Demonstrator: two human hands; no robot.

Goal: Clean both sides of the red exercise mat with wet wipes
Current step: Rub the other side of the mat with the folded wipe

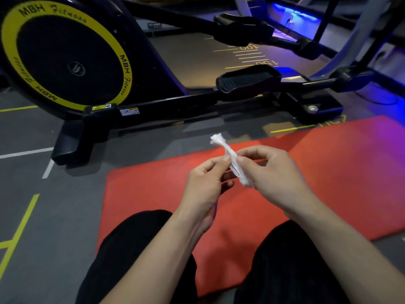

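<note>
The wipe (232, 160) was bunched into a narrow strip w/ its long axis running 11 to 5 o'clock, held in the air above the red mat (328, 172), which lay flat on the floor below and out toward 3 o'clock. Left hand (203, 183) pinched it mid-strip w/ thumb and forefinger; right hand (271, 172) pinched alongside, fingers curled over the lower end. Both forearms came in from 6 o'clock, hands about level, neither nearer the mat; prob. unfolding comes next.

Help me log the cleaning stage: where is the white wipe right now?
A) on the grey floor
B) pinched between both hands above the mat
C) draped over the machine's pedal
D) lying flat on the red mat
B: the left hand and right hand both pinch the twisted white wipe in the air above the red mat.
</note>
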